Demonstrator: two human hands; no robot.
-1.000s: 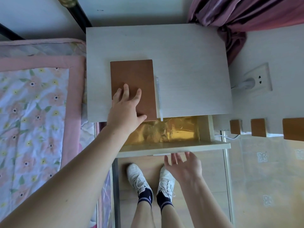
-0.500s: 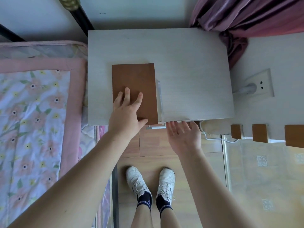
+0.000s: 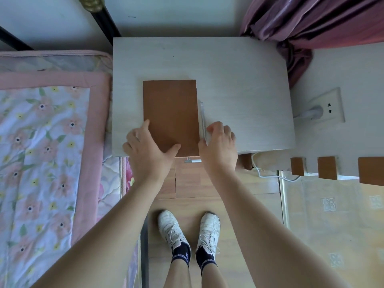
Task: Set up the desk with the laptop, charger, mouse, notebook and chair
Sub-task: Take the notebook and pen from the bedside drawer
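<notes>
A brown notebook (image 3: 172,109) lies closed on the pale wooden desk (image 3: 239,80), near its front edge. My left hand (image 3: 147,148) holds the notebook's near left corner, fingers over the left edge and thumb flat on the cover. A slim silvery pen (image 3: 202,115) lies along the notebook's right edge. My right hand (image 3: 220,146) covers the pen's near end, fingers curled, thumb against the notebook's edge. No laptop, mouse or chair is in view.
A flowered bed (image 3: 41,142) adjoins the desk's left side. The drawer handle (image 3: 192,161) pokes out under the front edge. A white plug (image 3: 311,112) sits in the wall socket (image 3: 326,107) at the right, its cable (image 3: 270,173) running below. A purple curtain (image 3: 311,21) hangs at the back right.
The open drawer has been pushed shut. My right hand rose from it to the pen beside the notebook. My left hand slid from the cover to the notebook's near left corner.
</notes>
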